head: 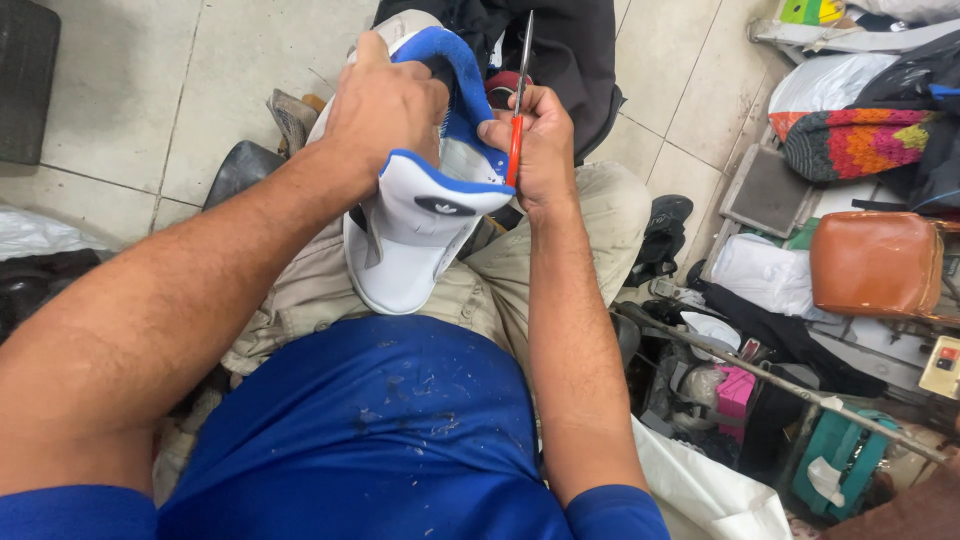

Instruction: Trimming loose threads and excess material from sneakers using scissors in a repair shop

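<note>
The person sits with a white and blue sneaker (420, 215) propped on the lap, heel toward the body and the blue padded collar turned up and away. The left hand (385, 110) is closed over the top of the shoe, fingers wrapped around the collar and pressing it down against the thigh. The right hand (540, 150) is clenched around the red handle of a thin metal tool (519, 95), which stands nearly upright with its shaft pointing away from the body; the handle's lower end sits right at the blue edge of the heel, touching or just beside it, though where the tip goes I cannot tell. Beige trousers (590, 215) and a blue shirt (390, 430) speckled with pale flecks fill the lower part of the view. Under the knees lies a tiled floor (140, 100), with a dark garment (570, 50) heaped just beyond the shoe. Off to the right, well apart from the hands, clutter is piled up: a tan leather bag (875, 262), a knitted piece in bright zigzag colours (860, 140), a folded white cloth (765, 272), a teal bag (845, 465) and a long metal rod (780, 385) running across the heap.
</note>
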